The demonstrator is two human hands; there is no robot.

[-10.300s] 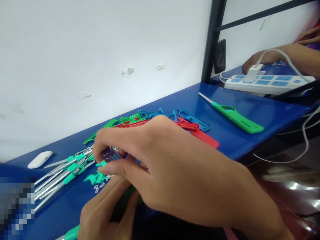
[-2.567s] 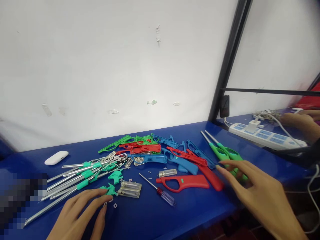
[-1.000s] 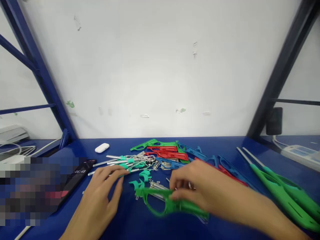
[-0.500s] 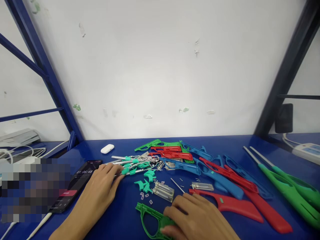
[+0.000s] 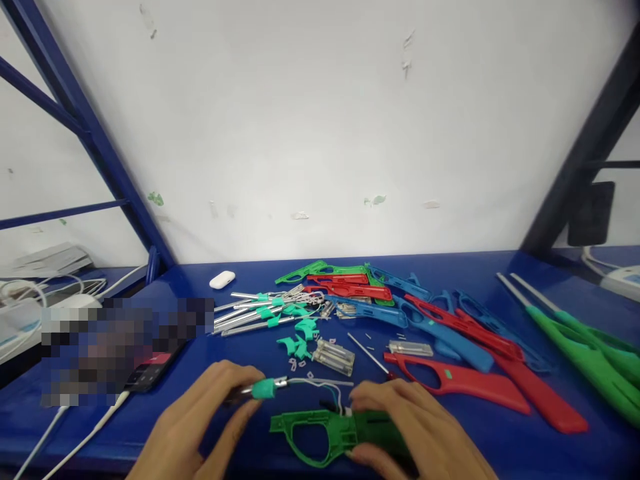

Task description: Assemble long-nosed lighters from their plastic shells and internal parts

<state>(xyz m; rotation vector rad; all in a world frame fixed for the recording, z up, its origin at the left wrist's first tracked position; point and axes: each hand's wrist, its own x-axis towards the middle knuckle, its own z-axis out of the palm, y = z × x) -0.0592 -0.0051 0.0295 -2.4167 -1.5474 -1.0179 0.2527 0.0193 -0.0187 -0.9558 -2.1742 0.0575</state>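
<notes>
My left hand [image 5: 210, 417] pinches a metal lighter tube [image 5: 245, 392] with a teal collar [image 5: 265, 389]. White wires [image 5: 316, 383] trail from it toward my right hand [image 5: 400, 427]. My right hand grips the handle of a green lighter shell half [image 5: 315, 437], its trigger loop facing left. A small white part [image 5: 345, 411] at the wire end lies by the right fingertips; whether they touch it is hard to tell. Beyond the hands are loose teal triggers [image 5: 302, 339], clear fuel tanks [image 5: 334, 357] and a thin screwdriver shaft [image 5: 367, 353].
A pile of metal tubes with wires [image 5: 265, 312] lies behind my left hand. Red and blue shell halves [image 5: 480, 390] spread across the right. Finished-looking green lighters [image 5: 580, 340] lie far right. A white earbud case [image 5: 222, 279] and a phone [image 5: 155, 373] are at left.
My left hand has come from the tube pile toward me, now holding one wired tube. My right hand has shifted right along with the green shell. The camera view has tilted slightly.
</notes>
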